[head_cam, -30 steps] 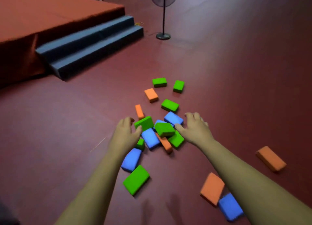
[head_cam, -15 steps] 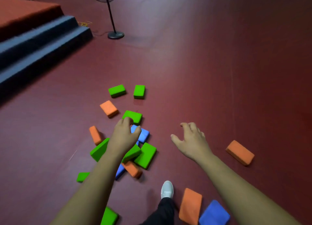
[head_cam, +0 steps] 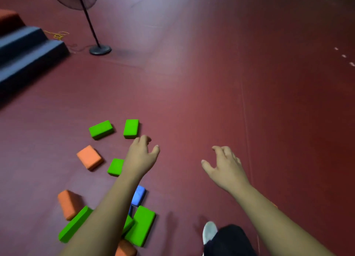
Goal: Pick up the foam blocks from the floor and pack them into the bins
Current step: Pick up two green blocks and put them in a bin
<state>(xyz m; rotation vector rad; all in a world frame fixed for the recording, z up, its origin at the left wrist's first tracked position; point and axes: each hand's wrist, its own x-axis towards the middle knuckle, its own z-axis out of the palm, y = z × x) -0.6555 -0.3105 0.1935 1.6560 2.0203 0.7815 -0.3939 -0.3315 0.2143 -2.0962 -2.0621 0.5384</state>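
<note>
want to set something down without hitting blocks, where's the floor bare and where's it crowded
Bare: the red floor right of the right hand, and the strip between the fan base and the two far green blocks. Crowded: lower left around the left forearm, where green, orange and blue blocks cluster.

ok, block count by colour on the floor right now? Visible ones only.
green blocks: 6, three partly behind the left forearm
orange blocks: 3
blue blocks: 1, plus a blue sliver below it that may be a second
Total: 10 clearly visible; the arms may hide more.
</note>
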